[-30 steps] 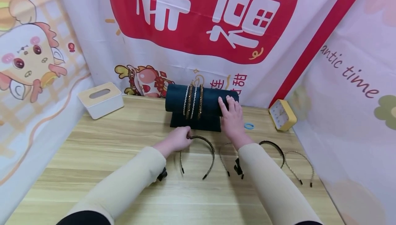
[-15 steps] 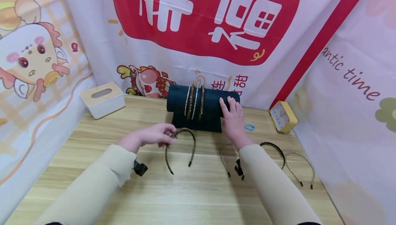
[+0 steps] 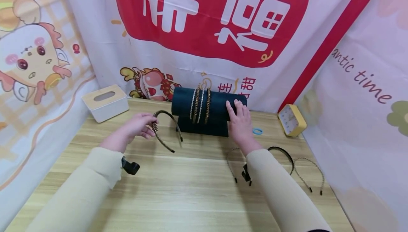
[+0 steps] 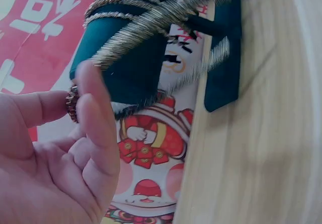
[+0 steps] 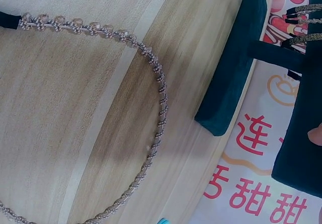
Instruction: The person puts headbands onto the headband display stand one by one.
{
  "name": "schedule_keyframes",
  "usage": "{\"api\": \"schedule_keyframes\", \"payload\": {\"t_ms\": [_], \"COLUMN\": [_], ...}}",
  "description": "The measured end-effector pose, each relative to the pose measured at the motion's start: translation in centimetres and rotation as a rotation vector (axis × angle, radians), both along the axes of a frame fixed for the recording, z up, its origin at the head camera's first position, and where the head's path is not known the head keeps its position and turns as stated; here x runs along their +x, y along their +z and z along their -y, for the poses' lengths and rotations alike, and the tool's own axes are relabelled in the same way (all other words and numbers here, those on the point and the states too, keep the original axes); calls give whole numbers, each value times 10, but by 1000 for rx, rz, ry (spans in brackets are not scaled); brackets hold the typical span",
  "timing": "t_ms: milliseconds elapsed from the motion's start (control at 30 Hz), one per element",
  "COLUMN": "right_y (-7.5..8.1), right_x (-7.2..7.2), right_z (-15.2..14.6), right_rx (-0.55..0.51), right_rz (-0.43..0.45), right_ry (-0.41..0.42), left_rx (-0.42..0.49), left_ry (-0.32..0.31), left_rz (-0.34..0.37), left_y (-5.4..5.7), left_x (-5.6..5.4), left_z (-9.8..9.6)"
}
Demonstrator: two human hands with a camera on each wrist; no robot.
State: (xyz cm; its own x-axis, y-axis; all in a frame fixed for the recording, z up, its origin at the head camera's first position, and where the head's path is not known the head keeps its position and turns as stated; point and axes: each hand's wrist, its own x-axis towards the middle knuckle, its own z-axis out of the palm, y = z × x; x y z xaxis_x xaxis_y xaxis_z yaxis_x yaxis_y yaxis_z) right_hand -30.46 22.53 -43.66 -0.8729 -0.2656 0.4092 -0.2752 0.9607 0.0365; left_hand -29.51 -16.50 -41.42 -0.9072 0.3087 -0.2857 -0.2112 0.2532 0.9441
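Note:
My left hand (image 3: 138, 125) pinches a dark gold headband (image 3: 175, 121) between thumb and fingers, left of a dark teal velvet roll stand (image 3: 220, 101). Up close in the left wrist view the headband's coiled band (image 4: 151, 30) is blurred and crosses in front of the roll. Several headbands (image 3: 208, 105), silvery and gold, sit around the roll side by side. My right hand (image 3: 239, 124) rests on the roll's right end with its fingers laid out on the velvet. Only a fingertip (image 5: 316, 135) of it shows in the right wrist view.
A thin beaded headband (image 5: 163, 100) lies under my right forearm. Farther right lie a black headband (image 3: 287, 154) and another thin one (image 3: 317, 170). A blue ring (image 3: 257, 131) lies near a yellow clock (image 3: 291, 119). A tissue box (image 3: 108, 106) stands at the back left.
My left hand has moved left and back from in front of the stand, carrying the headband, which has turned and lifted on the way. My right hand stays on the roll.

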Motion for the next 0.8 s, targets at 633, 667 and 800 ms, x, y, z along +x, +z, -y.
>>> {"api": "schedule_keyframes", "payload": {"t_ms": [633,667,800], "right_y": [0,0,0], "right_x": [1,1,1], "right_z": [0,0,0], "right_rx": [-13,-14,-21], "right_rz": [-1,-3,-9], "right_ry": [2,2,8], "left_rx": [-433,-464,-543], "left_ry": [130,119,102], "left_rz": [-545,-567,-610], "left_y": [38,40,40], "left_x": [-20,-20,-19], "left_z": [-57,-62,-80]}}
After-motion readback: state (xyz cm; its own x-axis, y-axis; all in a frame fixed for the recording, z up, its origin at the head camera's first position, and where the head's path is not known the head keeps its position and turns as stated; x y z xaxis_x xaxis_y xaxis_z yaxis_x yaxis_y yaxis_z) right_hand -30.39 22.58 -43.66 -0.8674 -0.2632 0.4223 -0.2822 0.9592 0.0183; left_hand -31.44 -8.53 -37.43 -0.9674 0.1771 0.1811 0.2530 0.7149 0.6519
